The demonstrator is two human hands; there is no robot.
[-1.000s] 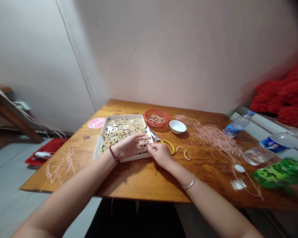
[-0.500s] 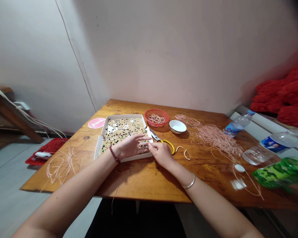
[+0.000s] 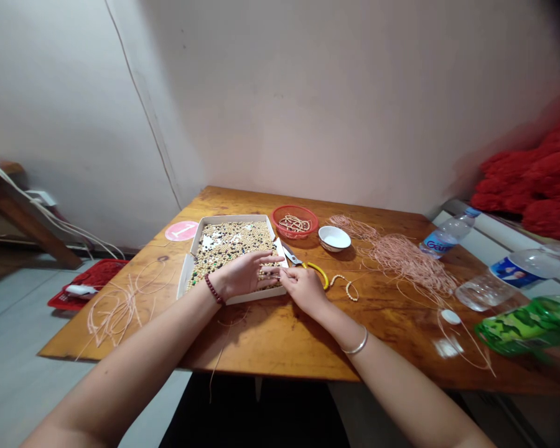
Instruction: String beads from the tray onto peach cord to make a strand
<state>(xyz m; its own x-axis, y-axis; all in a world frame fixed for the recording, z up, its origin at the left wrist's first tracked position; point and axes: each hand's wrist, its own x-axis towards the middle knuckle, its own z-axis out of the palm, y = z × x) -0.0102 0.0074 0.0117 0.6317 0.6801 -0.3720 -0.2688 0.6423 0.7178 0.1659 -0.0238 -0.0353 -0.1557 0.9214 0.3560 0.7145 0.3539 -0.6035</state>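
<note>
A shallow white tray [image 3: 185, 279] full of small cream, green and dark beads lies on the wooden table [image 3: 280, 342]. My left hand [image 3: 245, 274], with a dark red bead bracelet at the wrist, rests over the tray's near right corner with its fingers stretched out and apart. My right hand [image 3: 304, 290], a silver bangle on its wrist, sits just right of the tray. Its fingertips are pinched together against my left fingertips. What they pinch is too small to see. Yellow-handled scissors [image 3: 315, 270] and a short strand of cream beads [image 3: 346, 284] lie right beside my right hand.
A red mesh basket [image 3: 294, 221], a white bowl [image 3: 334, 238] and a heap of pink cords [image 3: 404, 257] lie behind. Water bottles [image 3: 446, 234] and a green bag [image 3: 522, 326] are at the right. Loose cords [image 3: 114, 308] and a pink disc [image 3: 181, 231] are at the left.
</note>
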